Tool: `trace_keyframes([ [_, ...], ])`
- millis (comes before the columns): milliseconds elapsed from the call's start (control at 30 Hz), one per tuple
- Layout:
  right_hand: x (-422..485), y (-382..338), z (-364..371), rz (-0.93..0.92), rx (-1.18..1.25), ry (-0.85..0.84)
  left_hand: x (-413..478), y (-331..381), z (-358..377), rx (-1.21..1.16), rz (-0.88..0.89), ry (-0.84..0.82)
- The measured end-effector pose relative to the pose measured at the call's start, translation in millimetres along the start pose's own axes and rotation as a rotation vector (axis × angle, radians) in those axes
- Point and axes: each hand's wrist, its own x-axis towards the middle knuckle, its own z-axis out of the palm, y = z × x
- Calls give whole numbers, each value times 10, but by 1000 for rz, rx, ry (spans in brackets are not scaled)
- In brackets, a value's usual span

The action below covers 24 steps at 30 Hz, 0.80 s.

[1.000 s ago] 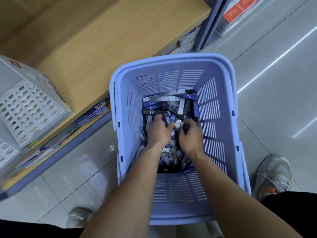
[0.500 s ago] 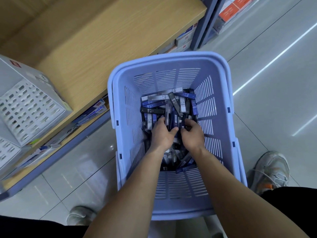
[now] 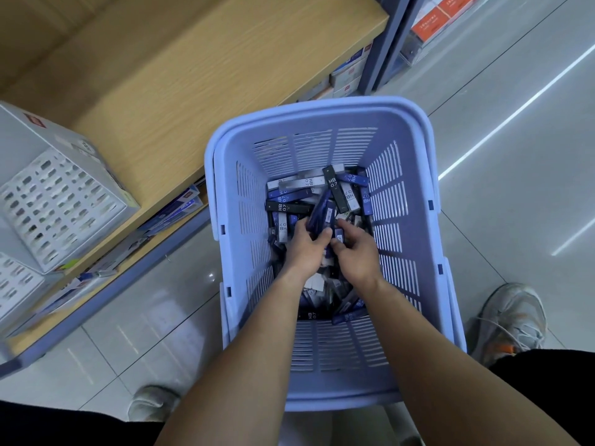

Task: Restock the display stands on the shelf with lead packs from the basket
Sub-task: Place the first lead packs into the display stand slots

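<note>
Lilac plastic basket (image 3: 322, 122) stands on the floor beside the wooden shelf (image 3: 225, 75), with lead packs (image 3: 299, 183) heaped in its bottom. Left hand (image 3: 304, 251) grips a bundle of blue packs (image 3: 318, 214); right hand (image 3: 357, 254) pinches one small pack (image 3: 338, 235). White display stands (image 3: 61, 201) sit on the shelf.

Top of basket (image 3: 322, 106) open; slotted walls close all four sides. Middle crowded by left hand (image 3: 306, 251) and right hand (image 3: 357, 254) over loose lead packs (image 3: 291, 208). Beside it, shelf (image 3: 225, 75) surface free; display stands (image 3: 61, 201) block its left end.
</note>
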Motion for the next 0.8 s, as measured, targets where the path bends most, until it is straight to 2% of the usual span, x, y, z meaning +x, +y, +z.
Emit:
trace_keyframes([
  [233, 1, 2, -30, 37, 153, -86, -46, -76, -17, -88, -12, -12],
  [333, 11, 39, -56, 46, 124, -73, -86, -99, -5, -76, -26, 1],
  [533, 6, -3, -84, 13, 41, 56, -252, -22, -75, -34, -45, 51],
  [800, -287, -481, -187, -20, 15, 7, -790, 186, -243, -20, -4, 62],
])
